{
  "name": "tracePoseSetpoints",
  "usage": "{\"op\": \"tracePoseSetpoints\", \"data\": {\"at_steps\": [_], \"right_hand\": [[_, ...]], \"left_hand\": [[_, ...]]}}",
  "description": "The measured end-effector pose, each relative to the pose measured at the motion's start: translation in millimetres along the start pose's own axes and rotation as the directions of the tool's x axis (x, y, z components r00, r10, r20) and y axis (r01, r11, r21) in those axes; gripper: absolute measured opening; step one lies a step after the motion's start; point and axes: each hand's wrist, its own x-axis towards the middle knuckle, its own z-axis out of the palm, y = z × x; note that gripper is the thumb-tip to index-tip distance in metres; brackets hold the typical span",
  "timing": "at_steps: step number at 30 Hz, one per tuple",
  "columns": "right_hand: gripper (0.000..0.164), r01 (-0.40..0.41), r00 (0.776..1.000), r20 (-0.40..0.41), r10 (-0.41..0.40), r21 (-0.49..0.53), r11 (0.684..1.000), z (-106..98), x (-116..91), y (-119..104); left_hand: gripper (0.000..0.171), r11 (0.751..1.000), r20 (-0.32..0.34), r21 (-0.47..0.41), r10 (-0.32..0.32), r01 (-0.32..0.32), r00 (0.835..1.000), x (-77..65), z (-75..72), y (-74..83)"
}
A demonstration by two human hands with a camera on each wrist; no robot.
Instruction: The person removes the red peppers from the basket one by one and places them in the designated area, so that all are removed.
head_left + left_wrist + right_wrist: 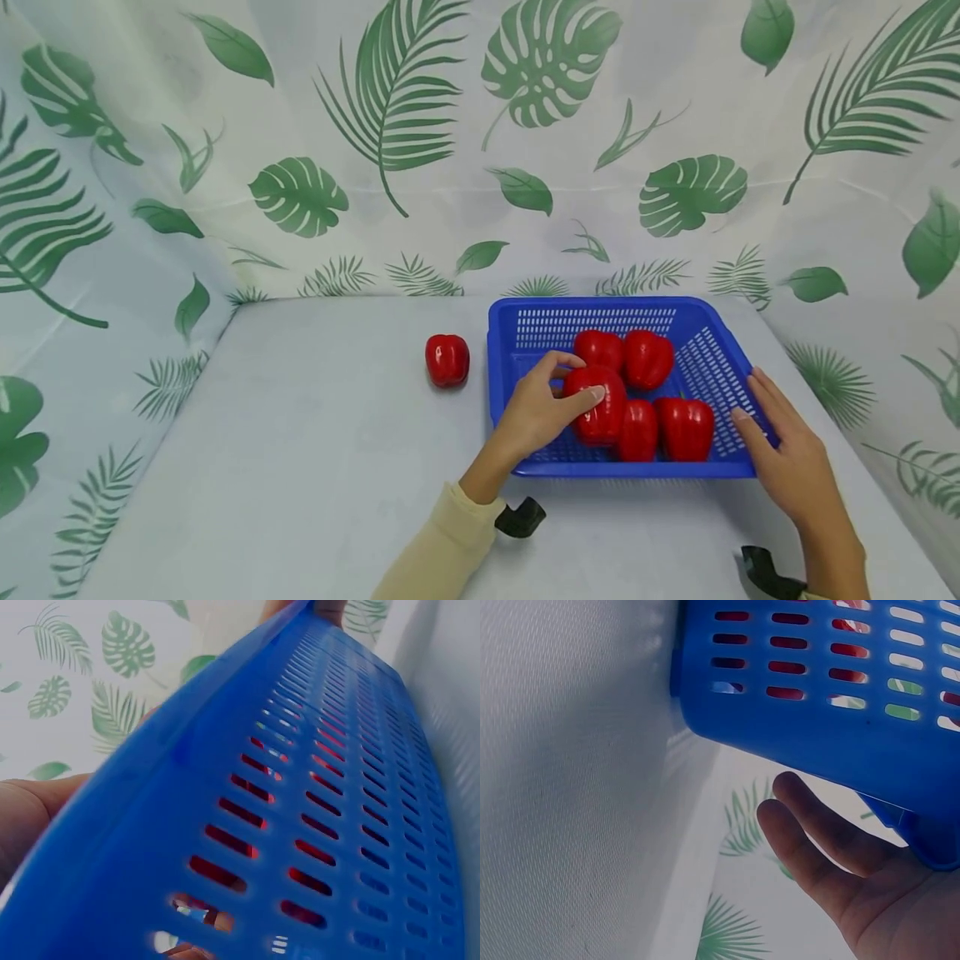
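In the head view my left hand [536, 412] holds a shiny red bell pepper [600, 408] inside the blue basket [630, 470], thumb in front and fingers behind it. Several more red peppers [684, 429] lie around it in the basket. My right hand [798, 458] holds the basket's right rim, thumb over the edge. The right wrist view shows two fingers of that hand extended along the outside of the basket. The slotted basket wall [247, 750] fills most of the left wrist view and hides the left hand's grip; red shows through the slots.
One red bell pepper [447, 361] stands on the white table [315, 433], left of the basket. Behind and beside the table hang white cloth walls [450, 225] printed with green leaves. A black wrist strap piece [521, 517] shows by the left sleeve.
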Motion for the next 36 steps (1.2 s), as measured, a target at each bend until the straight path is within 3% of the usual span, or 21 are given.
{"op": "tracePoseSetpoints", "data": {"at_steps": [16,26,36], "right_hand": [[0.065,-0.006,1.000,-0.009,0.006,0.007,1.000,2.2,0.9,-2.0],[0.065,-0.012,1.000,-0.009,0.012,0.007,1.000,6.3,3.0,-1.8],[0.065,-0.009,1.000,-0.007,0.009,-0.003,1.000,5.0,3.0,-0.7]], "left_hand": [[0.046,0.995,0.059,-0.040,0.093,-0.090,0.994,-12.9,-32.7,18.3],[0.047,0.999,-0.024,-0.024,0.048,-0.048,0.999,-18.5,-61.0,19.6],[0.050,0.999,-0.139,-0.012,0.030,-0.032,0.990,-30.1,-95.3,5.5]]}}
